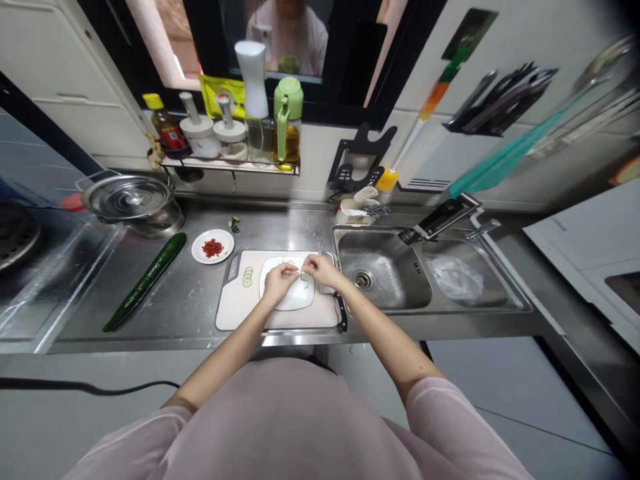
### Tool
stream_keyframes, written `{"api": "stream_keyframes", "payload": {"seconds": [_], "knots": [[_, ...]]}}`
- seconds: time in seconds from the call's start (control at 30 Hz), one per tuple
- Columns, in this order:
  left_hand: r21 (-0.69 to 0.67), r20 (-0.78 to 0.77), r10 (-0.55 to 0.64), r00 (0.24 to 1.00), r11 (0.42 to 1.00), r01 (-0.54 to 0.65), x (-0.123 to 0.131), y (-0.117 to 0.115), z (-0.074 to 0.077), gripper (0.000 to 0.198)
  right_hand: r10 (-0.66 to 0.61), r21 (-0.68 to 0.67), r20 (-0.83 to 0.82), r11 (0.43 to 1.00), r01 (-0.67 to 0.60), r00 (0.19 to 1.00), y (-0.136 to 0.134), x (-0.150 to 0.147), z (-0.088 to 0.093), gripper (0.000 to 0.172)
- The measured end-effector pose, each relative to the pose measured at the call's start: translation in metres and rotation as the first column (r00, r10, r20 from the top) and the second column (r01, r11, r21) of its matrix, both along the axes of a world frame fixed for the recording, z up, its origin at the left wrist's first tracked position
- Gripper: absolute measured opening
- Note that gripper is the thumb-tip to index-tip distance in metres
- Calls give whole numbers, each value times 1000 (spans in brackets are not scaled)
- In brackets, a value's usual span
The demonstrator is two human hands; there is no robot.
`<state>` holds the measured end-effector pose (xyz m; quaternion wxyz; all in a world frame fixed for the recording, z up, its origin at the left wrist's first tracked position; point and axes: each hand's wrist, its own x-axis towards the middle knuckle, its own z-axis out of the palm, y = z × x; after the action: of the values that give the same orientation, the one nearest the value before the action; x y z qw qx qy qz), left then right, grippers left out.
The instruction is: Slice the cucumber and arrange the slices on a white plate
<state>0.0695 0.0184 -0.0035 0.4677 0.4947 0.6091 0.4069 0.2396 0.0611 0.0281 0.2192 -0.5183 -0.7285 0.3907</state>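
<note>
Knife (343,316): black handle at the board's (235,312) right edge, near corner.
Left hand (280,283), right hand (320,269): over the plate (288,303), fingertips pinched — whether grasping anything, cannot tell.
Curl (306,283): green, near plate's right edge.
Slices (247,277): overlapping row, near board's left edge.
Dish (197,249): red bits (213,247), beyond board's far left corner.

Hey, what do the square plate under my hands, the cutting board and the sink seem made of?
Square plate: probably glazed ceramic, smooth and glossy white, though plastic could look alike. Cutting board: likely plastic, pale and rather matte, with no wood grain visible. Sink: apparently stainless steel, its grey metallic basin showing soft reflections.
</note>
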Motion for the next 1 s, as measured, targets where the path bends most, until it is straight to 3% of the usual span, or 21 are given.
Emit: {"api": "stream_keyframes", "payload": {"seconds": [0.2,0.43,1.0], "knots": [[-104,-151,-80,985,992,64,11,5,-13,12,65,8,191,998,-68,979,0,7,-20,9],[-159,-326,-160,932,981,113,19,9,-22,11,122,15,422,990,-141,898,-2,11,-35,15],[-205,-506,-235,830,967,149,26,15,-29,14,166,-12,591,980,-198,789,-5,6,-44,24]]}}
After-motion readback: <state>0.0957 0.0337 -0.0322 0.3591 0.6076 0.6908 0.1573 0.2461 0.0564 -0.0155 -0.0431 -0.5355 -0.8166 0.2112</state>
